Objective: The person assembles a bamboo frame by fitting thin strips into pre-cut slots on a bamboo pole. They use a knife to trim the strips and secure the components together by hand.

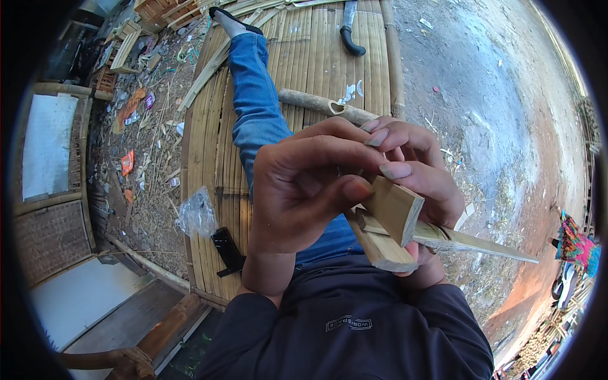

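Note:
Both my hands are together in front of my chest, their fingertips meeting over short split pieces of bamboo. My left hand [304,183] is closed, its thumb and forefinger pinching at the far end of a short flat bamboo piece [394,209]. Around the same piece curl the fingers of my right hand [423,174], which also holds a second bamboo piece [380,250] beneath it. A long pointed bamboo strip [487,247] crosses under these and sticks out to the right. What lies between the fingertips is hidden.
I sit on a bamboo-slat platform [297,63]. On it lie a bamboo tube [310,100], a black-handled blade [351,41], a clear plastic bag [198,212] and a black object [227,249]. Litter and shavings cover the ground at left. Wooden crates [166,12] stand far left.

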